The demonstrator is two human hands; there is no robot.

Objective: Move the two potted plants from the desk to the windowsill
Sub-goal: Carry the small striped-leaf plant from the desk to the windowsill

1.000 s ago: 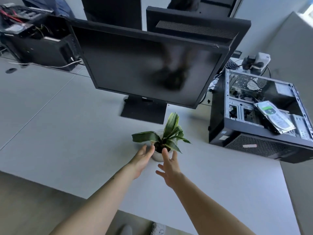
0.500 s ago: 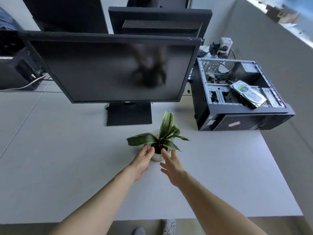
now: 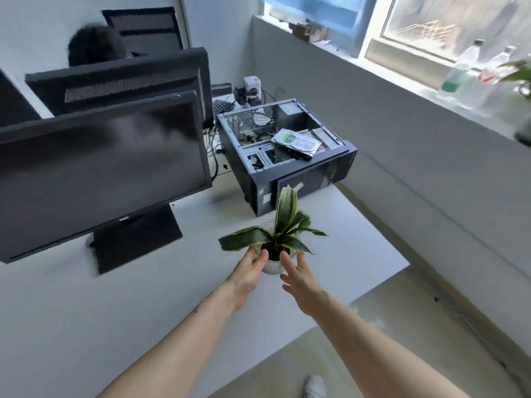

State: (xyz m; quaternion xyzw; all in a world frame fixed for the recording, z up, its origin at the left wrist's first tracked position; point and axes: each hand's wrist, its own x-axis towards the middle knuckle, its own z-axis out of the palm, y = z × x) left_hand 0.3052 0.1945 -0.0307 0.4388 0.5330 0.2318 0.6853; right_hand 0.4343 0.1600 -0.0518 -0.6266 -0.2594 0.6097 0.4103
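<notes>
Where the left hand (image 3: 249,267) lays nearly straight fingers on the pot (image 3: 271,269) and the right hand (image 3: 301,280) spreads its fingers just beside it, the potted plant (image 3: 285,222) stands near the right edge of the desk (image 3: 359,239), with floor open beyond. The logo on the monitor (image 3: 100,173) is too blurred to read, and the windowsill (image 3: 425,91) lies far right.

The monitor's (image 3: 97,173) lower bezel carries a small white logo (image 3: 127,218), perhaps three letters, too blurred to read.

A hard drive (image 3: 296,142) lies atop an open computer case (image 3: 306,179) beside a monitor (image 3: 100,168).
</notes>
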